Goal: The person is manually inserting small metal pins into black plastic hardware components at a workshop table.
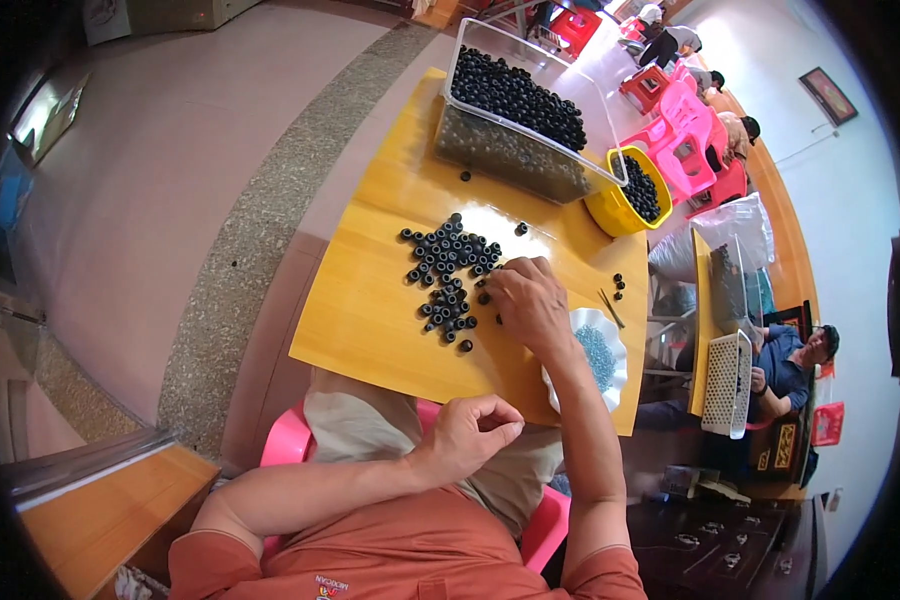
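Note:
A loose pile of small round black pieces with hollow centres [445,255] lies on the yellow wooden table [360,310]. My right hand [532,305] reaches over the table to the pile's right edge. Its fingers are bent together, with the tips down among a few black pieces; what they pinch is hidden. My left hand [465,437] is held near my lap at the table's front edge, thumb and fingers curled together, and anything inside does not show. Beside my right forearm sits a white wavy-rimmed dish [618,372] of tiny pale blue beads [596,355].
A clear plastic bin [515,165] full of black pieces stands at the table's far side, next to a yellow tub [610,212] of more. Thin tweezers [611,309] lie on the right. Another person [788,365] sits to the right, near a white perforated basket [727,385].

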### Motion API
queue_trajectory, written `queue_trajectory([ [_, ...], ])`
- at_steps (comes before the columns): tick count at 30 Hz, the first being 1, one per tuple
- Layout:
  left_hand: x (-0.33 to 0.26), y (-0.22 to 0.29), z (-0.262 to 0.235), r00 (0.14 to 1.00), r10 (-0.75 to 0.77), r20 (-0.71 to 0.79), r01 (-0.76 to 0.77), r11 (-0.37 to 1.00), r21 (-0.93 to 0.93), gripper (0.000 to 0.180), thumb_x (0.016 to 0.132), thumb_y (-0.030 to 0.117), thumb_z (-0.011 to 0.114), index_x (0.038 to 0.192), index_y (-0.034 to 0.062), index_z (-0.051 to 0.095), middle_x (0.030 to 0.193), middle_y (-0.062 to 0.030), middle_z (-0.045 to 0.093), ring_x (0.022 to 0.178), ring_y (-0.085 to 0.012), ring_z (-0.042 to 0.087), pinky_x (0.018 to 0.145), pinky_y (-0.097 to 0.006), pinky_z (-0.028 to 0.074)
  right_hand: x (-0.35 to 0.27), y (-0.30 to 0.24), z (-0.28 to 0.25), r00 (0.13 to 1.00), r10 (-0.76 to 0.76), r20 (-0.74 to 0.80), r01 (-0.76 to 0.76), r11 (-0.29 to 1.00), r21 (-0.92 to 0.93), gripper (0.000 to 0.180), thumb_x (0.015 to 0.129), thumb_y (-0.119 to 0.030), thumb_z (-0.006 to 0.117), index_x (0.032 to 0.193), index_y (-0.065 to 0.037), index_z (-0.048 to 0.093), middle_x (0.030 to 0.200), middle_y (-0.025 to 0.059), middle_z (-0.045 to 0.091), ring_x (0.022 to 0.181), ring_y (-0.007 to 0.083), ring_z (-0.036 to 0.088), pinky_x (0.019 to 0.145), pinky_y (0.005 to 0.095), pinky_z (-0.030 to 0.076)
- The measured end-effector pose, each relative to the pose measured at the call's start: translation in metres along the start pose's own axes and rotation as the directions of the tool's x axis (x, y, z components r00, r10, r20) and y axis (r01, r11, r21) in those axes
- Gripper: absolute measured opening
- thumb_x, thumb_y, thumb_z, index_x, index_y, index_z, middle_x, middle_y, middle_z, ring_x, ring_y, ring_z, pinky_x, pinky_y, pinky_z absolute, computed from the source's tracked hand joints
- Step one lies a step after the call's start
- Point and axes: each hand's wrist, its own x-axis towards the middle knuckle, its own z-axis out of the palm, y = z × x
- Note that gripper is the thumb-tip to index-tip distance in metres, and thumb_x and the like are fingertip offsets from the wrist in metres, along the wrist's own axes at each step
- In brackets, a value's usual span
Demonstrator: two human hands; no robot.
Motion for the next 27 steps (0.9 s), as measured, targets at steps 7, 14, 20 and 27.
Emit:
queue_trajectory([
  [7,0.0,0.002,0.0,1.0,-0.001,-0.012,0.001,1.0,0.003,0.014,0.088,0.012,0.066,0.093,-0.0009,0.067,0.079,-0.0019,0.068,0.073,-0.0064,0.061,0.067,-0.023,0.05,0.0,0.001,-0.001,1.0,-0.02,0.004,0.02,0.999,0.026,0.018,0.078,-0.011,0.069,0.096,-0.01,0.071,0.093,0.0047,0.066,0.09,0.0254,0.06,0.075,0.0365,0.05],
  [14,-0.001,0.004,-0.001,1.0,0.011,-0.007,-0.011,1.0,0.002,0.014,0.088,0.012,0.066,0.093,-0.0009,0.067,0.08,-0.0024,0.068,0.073,-0.0067,0.061,0.067,-0.024,0.05,-0.008,-0.015,-0.009,0.994,0.0,0.113,-0.002,1.0,0.016,0.018,0.079,-0.014,0.068,0.096,-0.009,0.07,0.093,0.0058,0.065,0.09,0.0262,0.062,0.073,0.0382,0.051],
  [20,-0.001,0.004,0.001,0.999,0.034,-0.027,-0.034,0.999,0.0,0.012,0.088,0.011,0.066,0.092,-0.0003,0.067,0.078,-0.001,0.066,0.072,-0.0056,0.059,0.066,-0.023,0.049,-0.012,-0.018,-0.002,0.989,0.017,0.149,-0.014,1.0,-0.019,0.016,0.079,-0.017,0.069,0.091,-0.008,0.067,0.089,0.0067,0.063,0.089,0.0266,0.06,0.073,0.0388,0.05],
  [27,0.005,0.007,-0.007,0.995,-0.041,-0.087,0.027,0.988,-0.149,0.011,0.089,0.01,0.065,0.094,0.0007,0.066,0.078,0.0002,0.064,0.068,-0.0046,0.057,0.063,-0.021,0.048,-0.025,-0.028,-0.009,0.99,0.054,0.133,-0.059,0.998,0.034,0.018,0.077,-0.013,0.071,0.092,-0.005,0.063,0.091,0.0098,0.063,0.09,0.029,0.06,0.075,0.0381,0.049],
])
